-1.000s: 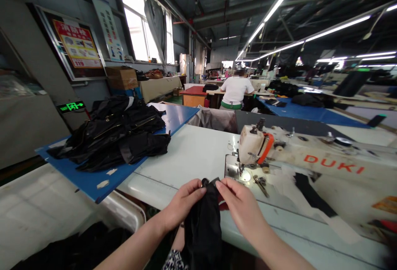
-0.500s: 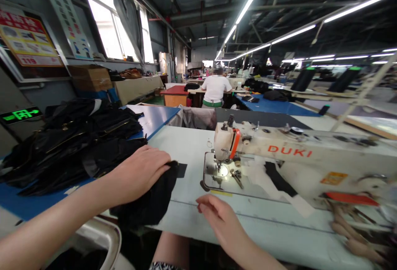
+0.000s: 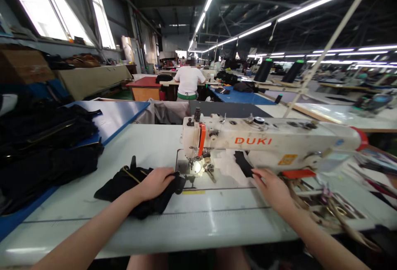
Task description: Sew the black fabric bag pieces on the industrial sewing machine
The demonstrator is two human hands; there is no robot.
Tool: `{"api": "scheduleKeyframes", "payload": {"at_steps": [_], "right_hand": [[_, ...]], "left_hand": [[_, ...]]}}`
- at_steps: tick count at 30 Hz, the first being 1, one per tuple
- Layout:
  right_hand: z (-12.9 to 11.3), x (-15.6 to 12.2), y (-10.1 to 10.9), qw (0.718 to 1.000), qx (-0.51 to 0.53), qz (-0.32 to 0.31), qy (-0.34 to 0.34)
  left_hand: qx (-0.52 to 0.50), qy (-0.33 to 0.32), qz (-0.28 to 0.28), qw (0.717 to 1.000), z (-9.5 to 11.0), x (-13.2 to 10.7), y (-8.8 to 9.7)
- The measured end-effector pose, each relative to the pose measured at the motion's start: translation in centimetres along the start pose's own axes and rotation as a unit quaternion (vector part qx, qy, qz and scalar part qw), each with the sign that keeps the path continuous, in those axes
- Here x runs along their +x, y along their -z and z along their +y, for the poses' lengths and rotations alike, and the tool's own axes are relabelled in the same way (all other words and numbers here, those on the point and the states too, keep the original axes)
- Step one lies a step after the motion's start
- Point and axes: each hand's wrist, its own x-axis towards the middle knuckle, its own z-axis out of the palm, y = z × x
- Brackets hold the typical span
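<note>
I pinch the black zippered fabric (image 3: 119, 184) with my left hand (image 3: 157, 184); laying it flatter would help. My right hand (image 3: 274, 192) touches the black strip (image 3: 242, 163), grip unclear.

black cloth (image 3: 116, 185), white machine (image 3: 297, 135) — orange lettering (image 3: 253, 141)

Cloth (image 3: 155, 203) left of sewing machine (image 3: 225, 132)

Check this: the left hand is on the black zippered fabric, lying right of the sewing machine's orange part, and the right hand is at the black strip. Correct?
Not quite: the black zippered fabric lies left of the orange part of the sewing machine, as the head view shows. Otherwise yes: the left hand is on it and the right hand is at the black strip.
</note>
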Motion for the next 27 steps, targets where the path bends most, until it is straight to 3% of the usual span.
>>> {"api": "scheduleKeyframes", "payload": {"at_steps": [3,8,17,27], "right_hand": [[0.6,0.8,-0.1,0.997,-0.078,-0.009,0.013],[-1.4,2.3,-0.8,0.981,-0.179,-0.065,0.043],[-0.7,2.1,-1.4,0.975,-0.203,-0.06,0.071],[-2.1,3.4,-1.3,0.976,-0.201,-0.052,0.06]], "left_hand": [[-0.004,0.009,0.009,1.0,0.3,0.2,-0.1],[0.008,0.042,0.017,0.999,1.2,0.0,-0.3],[0.01,0.072,0.02,0.997,1.6,-0.3,-0.4],[0.001,0.092,0.009,0.996,1.2,-0.2,-0.7]]}}
